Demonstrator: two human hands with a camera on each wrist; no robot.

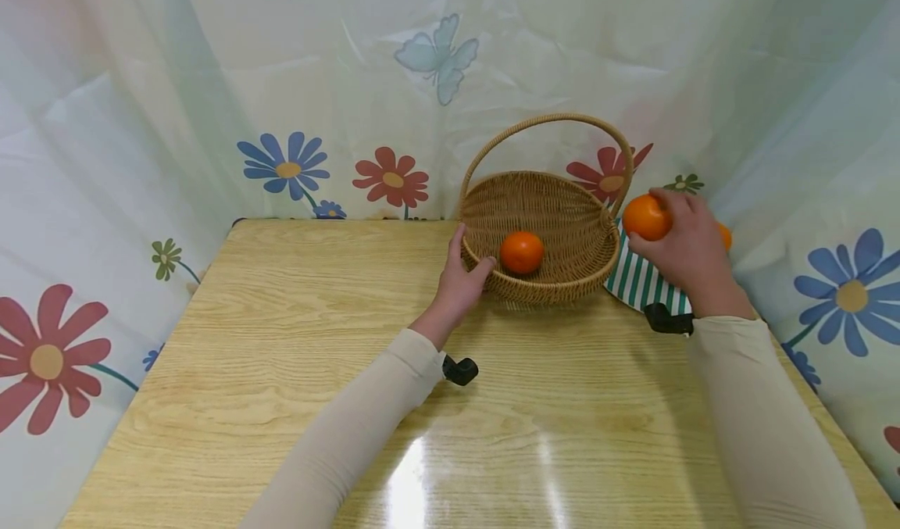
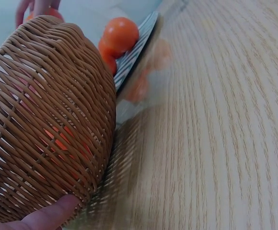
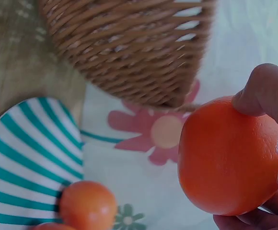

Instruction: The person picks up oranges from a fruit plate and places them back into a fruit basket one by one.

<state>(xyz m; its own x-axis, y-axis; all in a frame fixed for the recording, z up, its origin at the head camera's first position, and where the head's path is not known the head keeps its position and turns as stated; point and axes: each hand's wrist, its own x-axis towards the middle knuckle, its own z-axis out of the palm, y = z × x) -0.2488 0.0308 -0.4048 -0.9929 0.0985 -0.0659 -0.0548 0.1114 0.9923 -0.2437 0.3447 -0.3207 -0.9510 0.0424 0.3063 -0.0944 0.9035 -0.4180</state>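
My right hand (image 1: 689, 244) holds an orange (image 1: 647, 217) between thumb and fingers, raised just off the right side of the wicker basket (image 1: 555, 284). In the right wrist view this orange (image 3: 232, 158) fills the space beside the fingers. My left hand (image 1: 458, 283) grips the basket's near left rim. A second orange (image 1: 522, 252) lies inside the basket. In the left wrist view, its colour shows through the weave of the basket (image 2: 57, 96). The green-and-white striped plate (image 1: 650, 283) sits under my right hand, partly hidden, with more oranges (image 2: 121, 34) on it.
The basket's tall arched handle (image 1: 555, 117) stands upright above it. The wooden table (image 1: 316, 302) extends to the left and front. A flowered curtain (image 1: 337, 99) hangs right behind the table's back edge and along both sides.
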